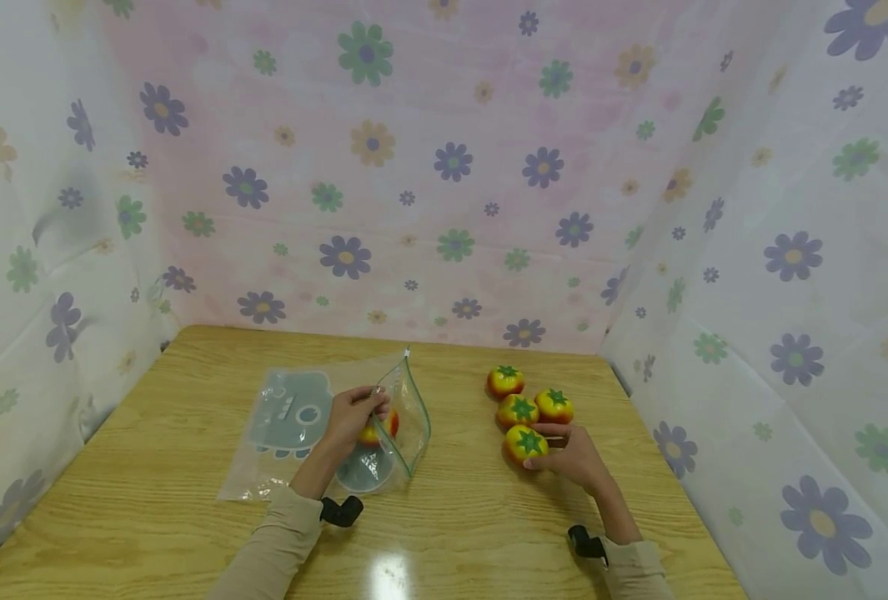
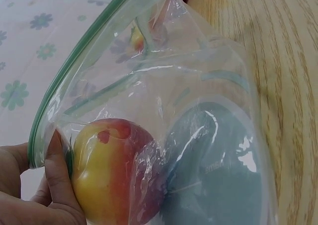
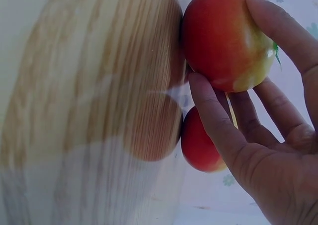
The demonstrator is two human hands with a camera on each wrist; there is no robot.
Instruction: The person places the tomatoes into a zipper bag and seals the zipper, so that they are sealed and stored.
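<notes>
My left hand (image 1: 352, 421) pinches the near-side edge of a clear zip bag (image 1: 291, 417) printed with a grey cartoon figure. The bag's green-trimmed mouth gapes toward the right. Inside it lies a red-and-yellow tomato (image 2: 112, 170), seen through the plastic beside the left fingers. On the right, my right hand (image 1: 580, 458) grips another tomato (image 1: 520, 447) with a green star-shaped top, thumb on one side and fingers on the other. In the right wrist view that tomato (image 3: 223, 36) sits right at the tabletop, a second tomato (image 3: 198, 143) just past the fingers.
Behind the gripped tomato stand three more: a far one (image 1: 505, 382), a middle one (image 1: 517, 412) and a right one (image 1: 554, 407). All are on a wooden table (image 1: 459, 517). Flower-patterned sheets (image 1: 428, 192) enclose the table's back and sides.
</notes>
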